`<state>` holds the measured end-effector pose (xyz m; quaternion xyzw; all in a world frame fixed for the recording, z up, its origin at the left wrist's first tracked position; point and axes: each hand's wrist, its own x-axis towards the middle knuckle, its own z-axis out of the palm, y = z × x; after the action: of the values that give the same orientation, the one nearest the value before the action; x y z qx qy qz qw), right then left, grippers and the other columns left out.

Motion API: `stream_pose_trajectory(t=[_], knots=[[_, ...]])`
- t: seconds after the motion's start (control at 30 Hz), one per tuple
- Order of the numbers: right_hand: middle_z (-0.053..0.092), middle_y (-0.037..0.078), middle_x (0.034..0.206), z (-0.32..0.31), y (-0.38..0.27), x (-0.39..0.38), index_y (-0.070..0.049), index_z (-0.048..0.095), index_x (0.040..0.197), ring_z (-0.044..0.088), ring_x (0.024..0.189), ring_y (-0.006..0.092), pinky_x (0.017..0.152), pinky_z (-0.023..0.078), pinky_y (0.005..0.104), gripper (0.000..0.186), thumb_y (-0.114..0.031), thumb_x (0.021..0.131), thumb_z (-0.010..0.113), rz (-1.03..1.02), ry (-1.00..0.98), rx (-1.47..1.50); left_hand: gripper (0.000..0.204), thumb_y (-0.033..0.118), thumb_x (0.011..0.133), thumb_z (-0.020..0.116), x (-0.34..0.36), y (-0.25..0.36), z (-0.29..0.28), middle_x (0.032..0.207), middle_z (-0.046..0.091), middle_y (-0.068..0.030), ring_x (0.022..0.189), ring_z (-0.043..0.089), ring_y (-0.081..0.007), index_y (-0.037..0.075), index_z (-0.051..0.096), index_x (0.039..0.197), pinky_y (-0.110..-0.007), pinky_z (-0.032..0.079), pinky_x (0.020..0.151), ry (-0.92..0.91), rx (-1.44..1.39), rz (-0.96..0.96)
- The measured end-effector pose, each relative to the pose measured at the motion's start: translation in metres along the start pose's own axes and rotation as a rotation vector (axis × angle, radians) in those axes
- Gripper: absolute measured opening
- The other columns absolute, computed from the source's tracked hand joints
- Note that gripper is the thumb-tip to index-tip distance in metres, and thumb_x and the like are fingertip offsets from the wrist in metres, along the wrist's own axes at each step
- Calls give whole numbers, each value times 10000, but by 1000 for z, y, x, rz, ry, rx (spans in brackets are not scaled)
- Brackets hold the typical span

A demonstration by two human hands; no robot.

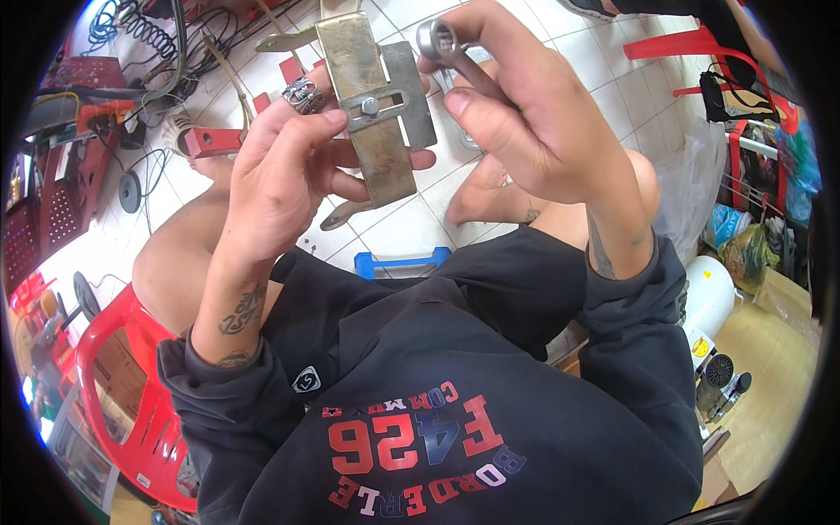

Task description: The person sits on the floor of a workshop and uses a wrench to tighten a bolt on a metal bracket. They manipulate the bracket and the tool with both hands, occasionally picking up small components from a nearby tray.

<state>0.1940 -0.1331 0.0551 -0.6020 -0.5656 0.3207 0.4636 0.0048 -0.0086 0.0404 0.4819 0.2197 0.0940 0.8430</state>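
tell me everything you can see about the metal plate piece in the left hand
The metal plate piece is a long, flat, brass-coloured bar with a smaller grey steel plate crossing it, joined by a bolt through a slotted strap near the middle. It looks worn and dull. It is held nearly upright, tilted slightly, above the tiled floor. The left hand pinches it; the right hand holds a wrench beside it.

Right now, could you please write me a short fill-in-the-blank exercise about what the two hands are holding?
1. The left hand holds a brass-coloured metal ____ with a bolt through it.
2. The right hand grips a ____ with a ring end.
3. A chunky silver ____ sits on a finger of the left hand.
4. The floor below is covered in white ____.

Missing words: plate; wrench; ring; tiles
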Motion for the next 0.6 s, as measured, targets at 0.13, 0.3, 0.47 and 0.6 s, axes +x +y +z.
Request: stream_pose_trajectory(t=[0.13, 0.3, 0.47, 0.6], knots=[[625, 32, 751, -1, 15, 4, -166, 679, 1265, 549, 583, 202, 558, 448, 318, 436, -122, 835, 733, -281, 13, -552, 500, 123, 987, 307, -1, -1, -3, 1269, 598, -283, 1021, 685, -455, -95, 326, 1436, -427, 648, 734, 16, 17, 14], [619, 32, 758, 3, 12, 6, -199, 649, 1331, 561, 632, 207, 571, 454, 331, 507, -140, 835, 736, -312, 46, -800, 500, 129, 990, 298, 0, -2, -1, 1246, 601, -298, 1018, 682, -465, -91, 310, 1438, -421, 650, 738, 56, 14, 14], [638, 33, 797, 10, 11, 7, -153, 681, 1224, 580, 643, 207, 571, 464, 320, 409, -146, 822, 753, -271, 79, -620, 508, 160, 999, 289, -2, -1, 0, 1264, 581, -310, 1024, 671, -487, -85, 282, 1444, -415, 652, 753, 81, 20, 3], [643, 48, 825, 9, 6, 7, -106, 695, 1096, 601, 656, 200, 574, 478, 308, 295, -93, 809, 762, -223, 35, -462, 468, 123, 995, 361, -3, -5, -7, 1212, 631, -239, 996, 705, -403, -88, 368, 1412, -394, 650, 705, 103, 33, 21]])
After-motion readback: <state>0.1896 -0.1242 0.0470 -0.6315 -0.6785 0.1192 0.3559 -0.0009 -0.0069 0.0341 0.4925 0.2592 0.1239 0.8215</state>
